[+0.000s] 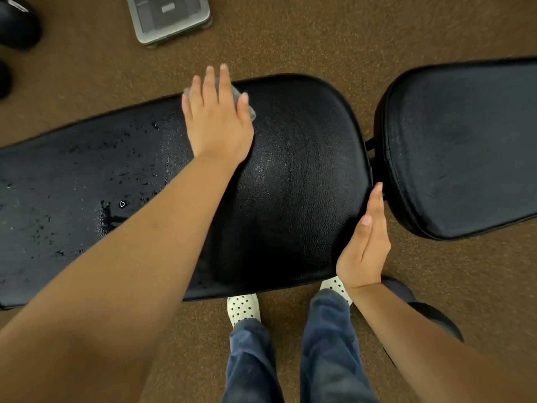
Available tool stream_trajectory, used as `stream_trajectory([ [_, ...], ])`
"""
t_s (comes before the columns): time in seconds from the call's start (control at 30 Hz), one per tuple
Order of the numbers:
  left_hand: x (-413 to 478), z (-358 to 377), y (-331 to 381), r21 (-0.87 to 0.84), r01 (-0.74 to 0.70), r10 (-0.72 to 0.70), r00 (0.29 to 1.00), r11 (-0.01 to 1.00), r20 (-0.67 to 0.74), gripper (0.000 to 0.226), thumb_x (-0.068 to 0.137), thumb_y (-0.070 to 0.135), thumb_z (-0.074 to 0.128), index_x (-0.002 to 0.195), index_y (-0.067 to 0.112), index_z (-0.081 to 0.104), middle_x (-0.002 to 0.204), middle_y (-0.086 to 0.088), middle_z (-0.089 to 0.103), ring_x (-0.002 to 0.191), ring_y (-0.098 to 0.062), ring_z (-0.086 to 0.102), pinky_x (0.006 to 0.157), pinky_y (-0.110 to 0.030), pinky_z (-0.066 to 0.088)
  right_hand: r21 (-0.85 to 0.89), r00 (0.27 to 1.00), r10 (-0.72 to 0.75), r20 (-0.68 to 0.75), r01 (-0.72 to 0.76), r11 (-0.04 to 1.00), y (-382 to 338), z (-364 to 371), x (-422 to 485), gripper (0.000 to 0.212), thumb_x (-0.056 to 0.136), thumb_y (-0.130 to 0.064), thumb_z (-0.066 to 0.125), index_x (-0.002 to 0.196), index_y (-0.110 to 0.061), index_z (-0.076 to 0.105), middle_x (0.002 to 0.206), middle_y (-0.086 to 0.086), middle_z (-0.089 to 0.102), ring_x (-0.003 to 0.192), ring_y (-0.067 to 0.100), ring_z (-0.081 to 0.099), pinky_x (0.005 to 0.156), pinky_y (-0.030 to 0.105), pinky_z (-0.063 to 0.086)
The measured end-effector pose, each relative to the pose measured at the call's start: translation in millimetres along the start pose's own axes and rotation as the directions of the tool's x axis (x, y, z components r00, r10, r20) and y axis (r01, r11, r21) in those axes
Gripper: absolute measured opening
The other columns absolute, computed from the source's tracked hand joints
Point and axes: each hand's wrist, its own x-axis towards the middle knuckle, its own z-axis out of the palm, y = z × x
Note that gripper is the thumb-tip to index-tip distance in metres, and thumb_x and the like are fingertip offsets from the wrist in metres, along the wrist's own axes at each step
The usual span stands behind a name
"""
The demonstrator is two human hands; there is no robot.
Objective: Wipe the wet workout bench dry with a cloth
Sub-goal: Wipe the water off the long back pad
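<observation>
The black padded workout bench (296, 181) runs across the view from left to right. Its left stretch is covered with water drops (110, 205), while the right part looks smeared and duller. My left hand (218, 117) lies flat, fingers spread, on a small grey cloth (249, 107) at the bench's far edge. Most of the cloth is hidden under the palm. My right hand (366, 242) rests edge-on against the near right corner of the pad, fingers straight and together, holding nothing.
A second black pad (465, 146) sits to the right across a narrow gap. A grey scale-like platform (168, 16) lies on the brown carpet beyond the bench. Dark round objects (17, 24) stand at far left. My feet in dotted socks (242, 308) stand by the near edge.
</observation>
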Motion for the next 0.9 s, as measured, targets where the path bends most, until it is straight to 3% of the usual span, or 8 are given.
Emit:
stream_trajectory([
  [0.2,41.6,0.9,75.7,0.093,-0.084,0.07,0.987,0.992,0.143,0.053,0.101,0.044,0.02,0.137,0.013,0.043,0.138,-0.013,0.047,0.127,-0.033,0.039,0.106,-0.045,0.027,-0.002,1.0,-0.019,-0.012,0.019,1.0,1.3,0.3,0.6,0.064,0.102,-0.044,0.012,0.148,-0.001,0.022,0.155,0.011,0.025,0.145,0.014,0.02,0.117,0.021,0.016],
  [0.27,35.8,2.9,109.8,0.112,-0.206,0.182,0.963,0.972,0.197,0.053,0.101,0.043,0.018,0.136,0.013,0.045,0.137,-0.012,0.048,0.127,-0.033,0.039,0.106,-0.046,0.027,0.001,1.0,-0.021,-0.017,0.021,1.0,1.7,0.6,0.2,0.064,0.102,-0.045,0.012,0.148,-0.001,0.022,0.155,0.007,0.023,0.144,0.012,0.02,0.117,0.021,0.016],
  [0.37,9.8,12.3,155.6,0.102,-0.455,0.412,0.865,0.885,0.286,0.051,0.102,0.038,0.018,0.134,0.013,0.047,0.136,-0.011,0.048,0.129,-0.031,0.038,0.111,-0.046,0.021,0.001,1.0,-0.026,-0.008,0.026,1.0,4.0,0.7,0.5,0.065,0.102,-0.046,0.011,0.148,-0.002,0.021,0.154,0.004,0.022,0.144,0.012,0.02,0.117,0.021,0.016],
  [0.43,-2.7,20.4,165.0,0.097,-0.521,0.472,0.826,0.848,0.307,0.047,0.102,0.035,0.019,0.136,0.014,0.045,0.139,-0.007,0.046,0.133,-0.027,0.033,0.117,-0.045,0.013,0.014,1.0,-0.029,-0.003,0.029,0.999,5.0,0.5,1.0,0.065,0.102,-0.046,0.012,0.148,-0.002,0.02,0.154,0.005,0.022,0.145,0.016,0.02,0.117,0.023,0.017],
  [0.53,-13.0,23.3,152.4,0.072,-0.505,0.478,0.847,0.86,0.232,0.047,0.103,0.034,0.02,0.143,0.016,0.037,0.147,-0.002,0.037,0.14,-0.022,0.025,0.119,-0.042,0.007,0.04,0.999,-0.036,-0.006,0.037,0.999,4.6,0.5,1.6,0.065,0.102,-0.045,0.013,0.148,0.0,0.02,0.154,0.007,0.022,0.145,0.018,0.021,0.118,0.024,0.017],
  [0.7,-74.9,24.6,120.7,-0.094,-0.445,0.452,0.888,0.891,0.087,0.051,0.102,0.032,0.026,0.149,0.014,0.029,0.155,-0.001,0.028,0.145,-0.019,0.018,0.118,-0.041,0.012,0.075,1.0,-0.024,-0.019,0.025,0.997,4.5,0.7,0.7,0.066,0.102,-0.045,0.013,0.148,0.0,0.019,0.153,0.004,0.022,0.145,0.012,0.019,0.117,0.022,0.017],
  [0.9,-165.7,28.9,85.8,-0.14,-0.406,0.421,0.901,0.903,0.105,0.053,0.101,0.033,0.03,0.151,0.015,0.026,0.157,-0.002,0.026,0.145,-0.02,0.018,0.119,-0.042,0.015,0.113,0.997,0.062,0.047,-0.067,0.991,2.5,-9.0,3.2,0.057,0.1,-0.041,0.017,0.15,-0.012,0.021,0.151,-0.014,0.021,0.139,-0.011,0.017,0.111,0.01,0.015],
])
